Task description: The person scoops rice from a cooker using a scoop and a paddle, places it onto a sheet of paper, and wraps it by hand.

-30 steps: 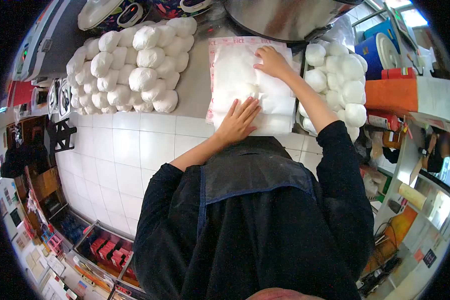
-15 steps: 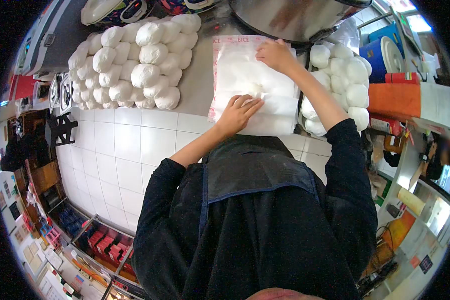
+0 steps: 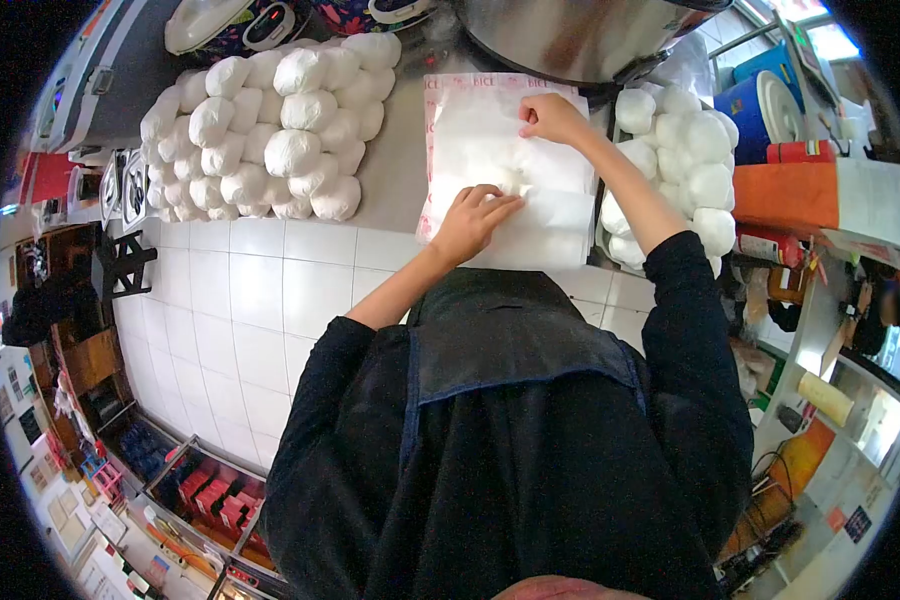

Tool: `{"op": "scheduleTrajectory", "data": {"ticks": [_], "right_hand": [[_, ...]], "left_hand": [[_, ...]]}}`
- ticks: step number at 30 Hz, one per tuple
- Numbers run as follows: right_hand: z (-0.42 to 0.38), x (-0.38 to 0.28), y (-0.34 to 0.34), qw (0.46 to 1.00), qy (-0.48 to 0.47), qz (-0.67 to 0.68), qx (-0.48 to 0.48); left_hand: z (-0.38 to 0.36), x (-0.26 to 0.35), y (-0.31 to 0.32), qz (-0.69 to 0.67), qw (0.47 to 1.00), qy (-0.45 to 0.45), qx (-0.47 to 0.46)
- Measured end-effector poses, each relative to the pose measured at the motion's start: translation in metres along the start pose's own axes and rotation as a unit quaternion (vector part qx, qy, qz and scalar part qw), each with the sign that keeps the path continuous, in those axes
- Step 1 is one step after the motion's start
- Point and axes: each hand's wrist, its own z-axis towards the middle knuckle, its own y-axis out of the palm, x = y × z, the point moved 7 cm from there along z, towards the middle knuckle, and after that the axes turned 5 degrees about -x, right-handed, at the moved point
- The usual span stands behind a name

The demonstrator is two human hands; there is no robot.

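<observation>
White paper sheets (image 3: pixel 540 235) lie stacked on the steel counter, over a sheet with red print (image 3: pixel 470 82). My left hand (image 3: pixel 472 222) rests on the near left part of the stack, fingers spread, beside a small pale lump (image 3: pixel 511 180). Over the upper right of the sheets is my right hand (image 3: pixel 553 118), its fingers curled together; what they hold, if anything, is hidden. Piles of white wrapped balls stand on either side, one at the left (image 3: pixel 294 152) and one at the right (image 3: pixel 708 186).
A large steel pot (image 3: pixel 570 35) stands at the far edge, with patterned cookers (image 3: pixel 238 25) to its left. Right of the right pile are a blue bucket (image 3: pixel 750 112) and an orange box (image 3: pixel 790 195). White floor tiles (image 3: pixel 255 290) show below the counter.
My right hand has curled its fingers closed and shifted slightly right and down. My left hand has moved slightly left, staying on the paper.
</observation>
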Motion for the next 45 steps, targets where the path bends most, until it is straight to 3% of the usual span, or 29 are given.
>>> {"op": "scheduleTrajectory", "data": {"ticks": [9, 12, 18, 20, 22, 30, 32, 34, 36, 38, 40, 42, 45], "right_hand": [[-0.003, -0.02, -0.014, 1.0, 0.024, -0.008, -0.018], [-0.011, -0.029, -0.021, 0.999, 0.003, 0.024, 0.042], [-0.031, -0.056, -0.02, 0.99, -0.113, -0.072, 0.05], [-0.043, -0.074, -0.029, 0.973, -0.144, -0.119, 0.137], [-0.055, -0.085, -0.025, 0.95, -0.176, -0.21, 0.15], [-0.111, -0.13, 0.014, 0.943, -0.252, -0.19, 0.108], [-0.12, -0.134, 0.03, 0.937, -0.272, -0.199, 0.093], [-0.124, -0.125, 0.047, 0.939, -0.267, -0.201, 0.08], [-0.129, -0.114, 0.064, 0.949, -0.255, -0.186, 0.03], [-0.14, -0.105, 0.064, 0.971, -0.217, -0.074, 0.071], [-0.146, -0.091, 0.066, 0.981, -0.167, -0.066, 0.071], [-0.154, -0.088, 0.056, 0.971, -0.168, -0.098, 0.137], [-0.157, -0.061, 0.077, 0.959, -0.2, -0.166, 0.109]], "left_hand": [[0.001, -0.001, -0.011, -0.045, 0.998, 0.001, 0.054], [-0.002, -0.007, -0.011, -0.055, 0.995, -0.011, 0.084], [-0.008, -0.011, -0.016, -0.019, 0.981, -0.089, 0.17], [-0.011, -0.017, -0.02, -0.005, 0.976, -0.099, 0.196], [-0.014, -0.018, -0.018, 0.02, 0.973, -0.11, 0.202], [-0.016, -0.008, -0.025, 0.126, 0.967, -0.078, 0.208], [-0.008, 0.004, -0.028, 0.208, 0.964, -0.045, 0.161], [-0.009, -0.003, -0.028, 0.182, 0.972, -0.042, 0.145], [-0.01, -0.023, 0.006, 0.075, 0.996, 0.003, -0.049], [-0.018, -0.028, 0.003, 0.055, 0.997, 0.04, -0.032], [-0.028, -0.026, -0.011, -0.045, 0.994, 0.102, -0.008], [-0.044, -0.046, 0.005, -0.101, 0.991, 0.07, -0.055], [-0.051, -0.058, 0.01, -0.128, 0.99, 0.03, -0.055]]}}
